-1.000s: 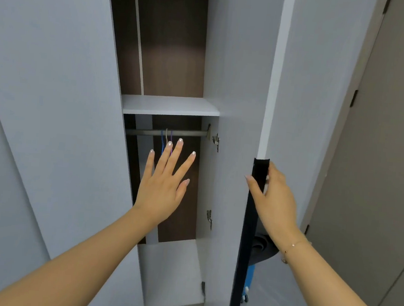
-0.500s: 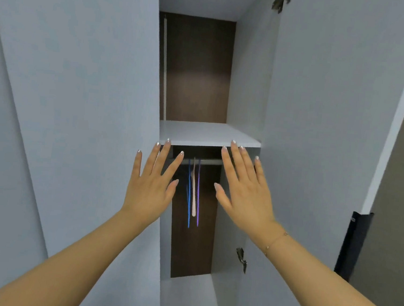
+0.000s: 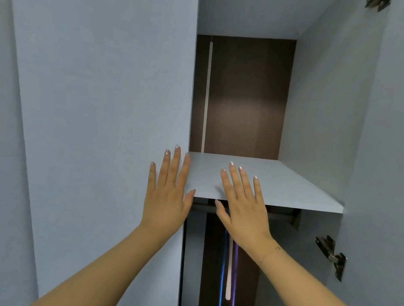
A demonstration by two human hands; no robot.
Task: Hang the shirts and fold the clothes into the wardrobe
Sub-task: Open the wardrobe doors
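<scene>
- Change vs a second ago: right hand (image 3: pixel 242 205) had let go of the black door edge it was holding and come up in front of the shelf (image 3: pixel 279 184). The view had tilted up and closed in on the open wardrobe (image 3: pixel 322 102).
- Left hand (image 3: pixel 168 196) was raised the same way in all three views; it only ended nearer the left door (image 3: pixel 91 94) edge.
- Grip state: both hands flat, fingers straight and spread, holding nothing. Can't tell if the right fingertips touched the shelf or just hovered over its front edge.
- What it means, my read: doors are open, the opening step is done, hanging and folding haven't started. No shirt or other clothing in view, so the next move needs a garment fetched from outside the view.
- Task's thing, the wardrobe: pale grey panels, dark brown back wall, one bare grey shelf across the upper part.
- Below the shelf, a rail (image 3: pixel 278 217) ran across, mostly hidden behind the right hand.
- Hangers (image 3: pixel 229 277) hung from it edge-on: thin blue, white and purple strips, close together, no clothes on them.
- Metal hinge (image 3: pixel 331 257) on the right door, which stood swung wide.
</scene>
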